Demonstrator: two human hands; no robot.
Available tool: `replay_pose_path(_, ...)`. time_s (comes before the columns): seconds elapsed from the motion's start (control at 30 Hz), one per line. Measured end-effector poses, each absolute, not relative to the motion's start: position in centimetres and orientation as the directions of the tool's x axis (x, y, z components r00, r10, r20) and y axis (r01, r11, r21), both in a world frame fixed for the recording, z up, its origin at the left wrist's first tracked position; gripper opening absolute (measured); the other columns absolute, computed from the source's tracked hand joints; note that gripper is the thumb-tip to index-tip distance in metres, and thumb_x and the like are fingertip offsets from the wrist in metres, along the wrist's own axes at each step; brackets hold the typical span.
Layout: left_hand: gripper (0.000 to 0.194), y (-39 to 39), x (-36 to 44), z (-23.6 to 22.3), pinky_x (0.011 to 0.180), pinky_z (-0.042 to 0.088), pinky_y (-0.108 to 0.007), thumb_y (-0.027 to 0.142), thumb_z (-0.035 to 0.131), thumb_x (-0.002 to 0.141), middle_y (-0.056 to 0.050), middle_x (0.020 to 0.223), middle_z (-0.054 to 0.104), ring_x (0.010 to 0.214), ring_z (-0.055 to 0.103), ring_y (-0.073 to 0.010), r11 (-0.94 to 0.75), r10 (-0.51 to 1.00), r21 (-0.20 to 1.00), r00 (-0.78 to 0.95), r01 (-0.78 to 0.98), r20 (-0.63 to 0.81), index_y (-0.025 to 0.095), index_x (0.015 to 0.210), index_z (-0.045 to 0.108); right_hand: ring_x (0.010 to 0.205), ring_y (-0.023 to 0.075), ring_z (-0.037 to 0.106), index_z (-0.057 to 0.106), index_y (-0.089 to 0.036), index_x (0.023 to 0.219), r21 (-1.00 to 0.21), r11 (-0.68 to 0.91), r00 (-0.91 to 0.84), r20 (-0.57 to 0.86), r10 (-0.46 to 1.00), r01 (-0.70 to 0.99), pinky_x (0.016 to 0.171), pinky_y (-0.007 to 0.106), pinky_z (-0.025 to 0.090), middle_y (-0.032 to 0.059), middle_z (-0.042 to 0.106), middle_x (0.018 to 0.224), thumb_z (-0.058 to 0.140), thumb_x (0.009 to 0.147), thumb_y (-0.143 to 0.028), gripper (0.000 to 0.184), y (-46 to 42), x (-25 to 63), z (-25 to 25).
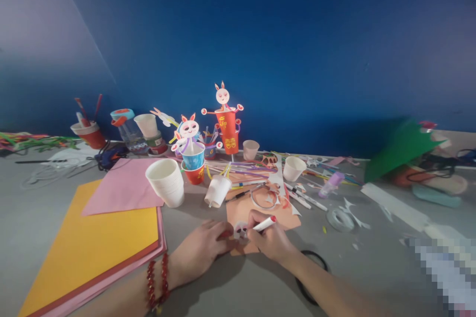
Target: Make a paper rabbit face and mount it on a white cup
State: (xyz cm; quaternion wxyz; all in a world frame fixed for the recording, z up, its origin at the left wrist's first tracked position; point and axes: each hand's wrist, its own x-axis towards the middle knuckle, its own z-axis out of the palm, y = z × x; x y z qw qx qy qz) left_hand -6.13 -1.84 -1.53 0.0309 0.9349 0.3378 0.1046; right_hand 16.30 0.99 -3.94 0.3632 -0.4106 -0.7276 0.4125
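My right hand (273,242) is closed around a white marker with a red end (266,224), its tip down at a small white paper face (241,230) with dark eyes. At the left edge of that cutout, the curled fingers of my left hand (206,247) hold it against a sheet of orange-brown paper (267,213). Behind my hands lies a white paper cup on its side (218,190) with yellow strips at its top. A rabbit-faced figure stands in a blue cup (194,157), and a taller one rises from red cups (227,131).
Coloured paper sheets (107,252) and a stack of white cups (167,183) lie to the left. Markers, paper scraps and a roll of clear tape (340,220) spread to the right. A glue stick (330,185) and green paper (401,151) sit farther off. A blue wall stands behind.
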Motion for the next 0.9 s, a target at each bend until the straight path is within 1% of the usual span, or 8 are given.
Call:
replay_pose_path(0.13,0.03,-1.87,-6.16,-1.54,0.08,0.047,-0.031,0.018,0.052,0.096,-0.004,0.113,0.064,0.09,0.06,-0.0207,-0.766,0.643,0.132,0.747,0.629,0.166,0.031,0.121,0.064,0.054,0.0114,0.039,0.044,-0.023,0.066,-0.901,0.316,-0.402,0.182,0.897,0.297,0.05,0.023,0.027,-0.007,0.043,0.056,0.049,0.077,-0.017,0.014,0.92,16.26,-3.88)
replay_pose_path(0.33,0.032,-1.87,-6.24,-1.66,0.079,0.047,-0.031,0.018,0.051,0.097,-0.004,0.11,0.064,0.088,0.06,-0.0199,-0.778,0.628,0.144,0.747,0.612,0.219,0.032,0.123,0.063,0.054,0.0117,0.039,0.044,-0.023,0.064,-0.899,0.308,-0.391,0.175,0.904,0.311,0.051,0.023,0.027,-0.0068,0.042,0.056,0.049,0.075,-0.017,0.013,0.94,16.2,-3.8)
replay_pose_path(0.63,0.04,-1.83,-6.19,-1.31,0.079,0.047,-0.032,0.015,0.051,0.096,-0.004,0.11,0.063,0.089,0.06,-0.0207,-0.788,0.616,0.154,0.762,0.597,0.2,0.034,0.13,0.059,0.053,0.0115,0.037,0.04,-0.023,0.065,-0.902,0.319,-0.385,0.194,0.902,0.291,0.05,0.023,0.026,-0.0073,0.038,0.056,0.047,0.076,-0.018,0.015,1.08,16.27,-3.73)
replay_pose_path(0.73,0.04,-1.8,-6.24,-1.4,0.08,0.048,-0.032,0.015,0.051,0.096,-0.004,0.112,0.063,0.09,0.06,-0.021,-0.781,0.624,0.16,0.757,0.604,0.194,0.034,0.13,0.059,0.054,0.0118,0.037,0.042,-0.023,0.065,-0.897,0.315,-0.39,0.181,0.903,0.311,0.05,0.024,0.026,-0.007,0.039,0.056,0.048,0.076,-0.018,0.014,1.03,16.26,-3.78)
replay_pose_path(0.9,0.039,-1.79,-6.25,-1.39,0.08,0.048,-0.034,0.015,0.05,0.096,-0.006,0.112,0.063,0.089,0.06,-0.0216,-0.781,0.625,0.143,0.763,0.608,0.167,0.032,0.129,0.06,0.052,0.0113,0.035,0.039,-0.023,0.064,-0.895,0.316,-0.374,0.189,0.908,0.314,0.05,0.024,0.024,-0.0074,0.036,0.055,0.047,0.076,-0.019,0.016,1.02,16.18,-3.8)
